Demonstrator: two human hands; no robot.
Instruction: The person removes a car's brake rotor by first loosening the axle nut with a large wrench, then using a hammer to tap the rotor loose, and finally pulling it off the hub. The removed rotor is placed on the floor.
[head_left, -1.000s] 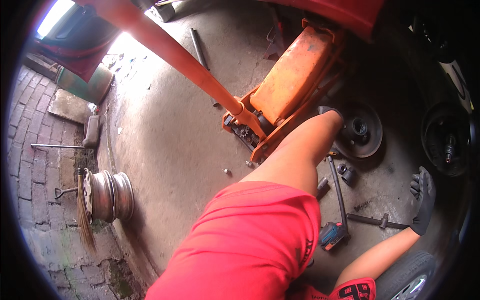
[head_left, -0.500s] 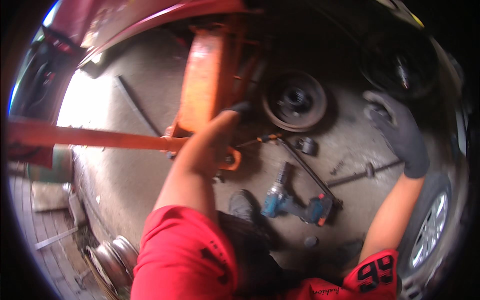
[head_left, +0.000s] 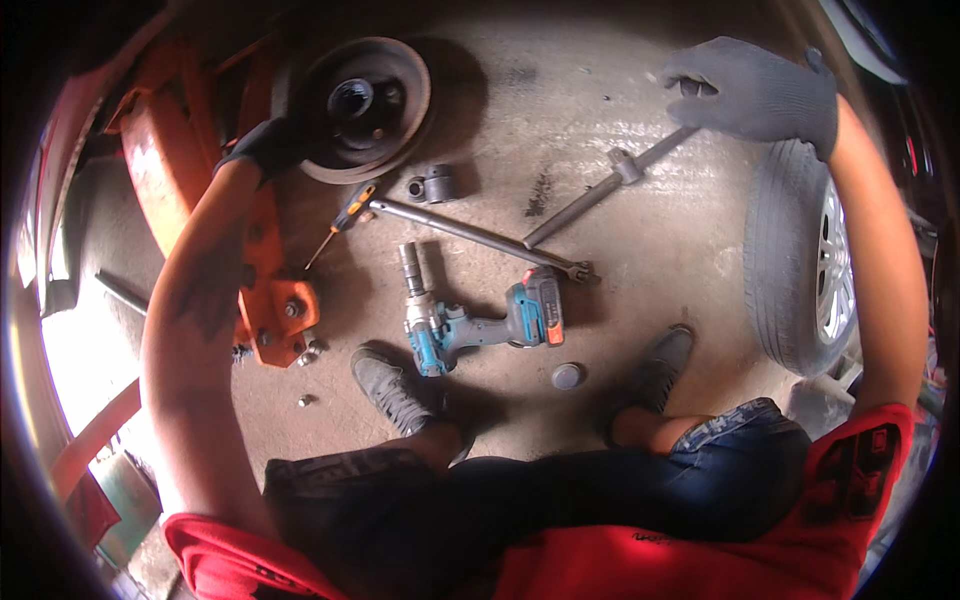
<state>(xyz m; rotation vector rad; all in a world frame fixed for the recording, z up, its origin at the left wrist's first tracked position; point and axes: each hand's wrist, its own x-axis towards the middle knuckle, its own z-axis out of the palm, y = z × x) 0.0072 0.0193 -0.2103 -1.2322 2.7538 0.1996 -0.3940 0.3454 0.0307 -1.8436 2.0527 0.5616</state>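
Drum [head_left: 364, 122], upper left of the frame, lay flat, presumably for stability; left hand [head_left: 268, 150] beside it, fingers too dark to tell; right hand [head_left: 762, 95], upper right, overlapped a bar [head_left: 585, 205], fingers loosely curled, seemingly empty.

stained grey concrete floor [head_left: 660, 285], white glare [head_left: 75, 350] at far left

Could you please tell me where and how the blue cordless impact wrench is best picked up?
Probably by the narrow handle of the impact wrench, coming down from the wearer's side: it lies flat, with the handle exposed between head and battery, while a steel bar lies just beyond.
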